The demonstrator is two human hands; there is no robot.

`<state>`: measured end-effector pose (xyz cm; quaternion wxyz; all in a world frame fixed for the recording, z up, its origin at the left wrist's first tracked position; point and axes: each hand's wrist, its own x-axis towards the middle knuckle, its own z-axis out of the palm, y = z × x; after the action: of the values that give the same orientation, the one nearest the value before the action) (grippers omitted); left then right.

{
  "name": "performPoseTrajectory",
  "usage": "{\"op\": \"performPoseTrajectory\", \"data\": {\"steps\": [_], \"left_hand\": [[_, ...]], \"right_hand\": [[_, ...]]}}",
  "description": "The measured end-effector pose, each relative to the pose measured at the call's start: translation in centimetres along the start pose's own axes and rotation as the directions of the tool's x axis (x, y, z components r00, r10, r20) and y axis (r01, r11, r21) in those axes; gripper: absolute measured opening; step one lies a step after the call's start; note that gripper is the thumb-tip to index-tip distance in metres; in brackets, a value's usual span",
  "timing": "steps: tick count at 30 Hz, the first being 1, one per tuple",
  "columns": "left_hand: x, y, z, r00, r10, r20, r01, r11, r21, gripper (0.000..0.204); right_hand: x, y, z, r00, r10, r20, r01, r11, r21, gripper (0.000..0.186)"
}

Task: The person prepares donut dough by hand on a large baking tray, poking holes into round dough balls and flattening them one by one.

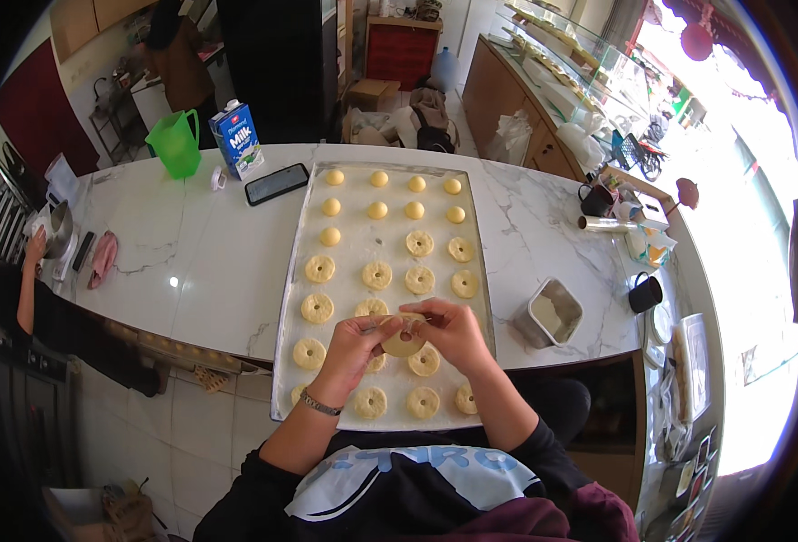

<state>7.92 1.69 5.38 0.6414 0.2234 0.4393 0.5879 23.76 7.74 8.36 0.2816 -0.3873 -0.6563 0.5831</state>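
Above the middle of a large floured tray (352,248), my left hand (352,350) and my right hand (455,331) hold one pale dough ring (404,344) between them. The fingers of both hands are closed on its edge, and its hole shows in the middle. On the tray below lie rows of flattened dough rings (376,275), each with a small hole. Toward the far end sit several round dough balls (377,210) without holes. My hands and forearms hide some of the rings in the nearer rows.
A phone (276,184), a blue milk carton (236,140) and a green jug (175,144) stand left of the tray's far end. On the right is a metal pan (549,313) with whitish contents, plus dark mugs (645,293). Another person (33,303) works at the far left.
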Motion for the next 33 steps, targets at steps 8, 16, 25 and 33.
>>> {"op": "performPoseTrajectory", "data": {"steps": [8, 16, 25, 33], "left_hand": [[0.8, -0.2, -1.4, 1.000, -0.021, -0.019, 0.021, 1.000, 0.010, 0.022], [1.5, -0.1, -1.3, 0.999, -0.039, -0.013, 0.040, 0.998, 0.045, 0.022], [1.2, 1.0, -0.3, 0.999, -0.024, 0.031, 0.020, 0.994, 0.112, 0.024], [1.4, 0.1, -0.9, 0.988, -0.130, 0.088, 0.097, 0.946, 0.310, 0.014]], "right_hand": [[0.7, 0.6, -0.1, 0.999, 0.044, 0.013, -0.045, 0.994, 0.101, 0.025], [1.3, 1.1, -0.3, 1.000, 0.016, 0.020, -0.019, 0.988, 0.152, 0.026], [1.7, -0.2, -0.9, 0.987, -0.005, 0.158, -0.007, 0.997, 0.077, 0.031], [1.9, 0.6, -2.2, 0.889, -0.035, 0.456, 0.171, 0.950, -0.262, 0.033]]}}
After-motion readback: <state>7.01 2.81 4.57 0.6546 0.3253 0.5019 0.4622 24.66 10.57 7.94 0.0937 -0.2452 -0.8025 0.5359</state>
